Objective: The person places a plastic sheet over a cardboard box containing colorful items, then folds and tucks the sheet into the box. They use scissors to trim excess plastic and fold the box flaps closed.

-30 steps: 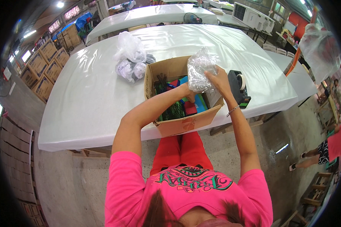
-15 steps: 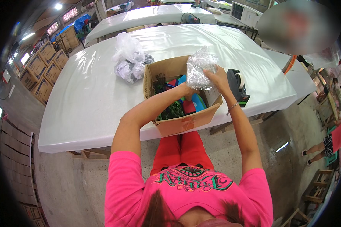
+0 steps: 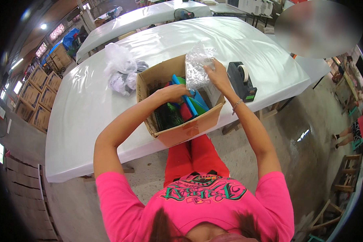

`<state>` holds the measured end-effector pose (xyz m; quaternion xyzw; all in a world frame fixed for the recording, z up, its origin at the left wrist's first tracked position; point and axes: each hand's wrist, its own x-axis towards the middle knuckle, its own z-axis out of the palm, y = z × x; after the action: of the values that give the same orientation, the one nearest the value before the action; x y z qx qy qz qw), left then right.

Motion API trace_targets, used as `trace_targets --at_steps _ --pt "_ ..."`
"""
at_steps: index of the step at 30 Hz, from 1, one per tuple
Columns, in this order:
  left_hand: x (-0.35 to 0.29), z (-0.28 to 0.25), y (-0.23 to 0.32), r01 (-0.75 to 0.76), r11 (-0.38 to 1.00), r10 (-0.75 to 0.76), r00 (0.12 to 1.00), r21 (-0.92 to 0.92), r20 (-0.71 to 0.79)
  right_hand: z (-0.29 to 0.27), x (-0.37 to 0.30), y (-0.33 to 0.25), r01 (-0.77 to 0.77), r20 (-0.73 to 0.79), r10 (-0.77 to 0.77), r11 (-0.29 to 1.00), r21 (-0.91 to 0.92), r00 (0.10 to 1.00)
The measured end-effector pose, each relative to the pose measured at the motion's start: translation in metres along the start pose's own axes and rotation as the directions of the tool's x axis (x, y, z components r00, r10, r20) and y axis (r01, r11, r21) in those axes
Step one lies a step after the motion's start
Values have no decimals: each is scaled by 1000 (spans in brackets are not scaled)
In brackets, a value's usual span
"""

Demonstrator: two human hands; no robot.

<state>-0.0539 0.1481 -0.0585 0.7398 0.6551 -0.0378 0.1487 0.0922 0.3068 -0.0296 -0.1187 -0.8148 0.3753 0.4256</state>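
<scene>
An open cardboard box stands at the near edge of a white-covered table. It holds red, green and blue flat pieces and black-and-green bristly items, too jumbled to name exactly. My left hand reaches into the box, its fingers closed on the upper edge of a blue flat piece that stands tilted. Over the box's far right side, my right hand grips a clear plastic-wrapped packet; what lies inside the wrap cannot be made out.
A black tape dispenser sits right of the box. Clear plastic bags with dark contents lie to its left. Behind are another white-covered table and a small fan. Stacked cartons stand far left; wooden stools at right.
My left hand has risen from deeper in the box, and the blue piece now stands up with it. My right hand still holds the packet. The whole view has shifted slightly.
</scene>
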Motion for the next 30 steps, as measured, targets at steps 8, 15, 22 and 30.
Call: trace_targets --at_steps 8,15,22,30 --pt "-19 -5 8 -21 999 20 1000 -25 -8 9 -10 -10 150 82 -130 936 -318 988" --pt "-38 -2 21 66 998 -66 998 6 -22 7 -15 -26 168 150 -119 913 -372 981" --pt "-47 -16 45 212 967 -213 977 141 -6 6 -15 -27 184 226 -94 889 -419 970" --pt "-47 -12 47 190 969 -165 974 157 -156 9 -9 -18 277 412 -86 860 -428 907"
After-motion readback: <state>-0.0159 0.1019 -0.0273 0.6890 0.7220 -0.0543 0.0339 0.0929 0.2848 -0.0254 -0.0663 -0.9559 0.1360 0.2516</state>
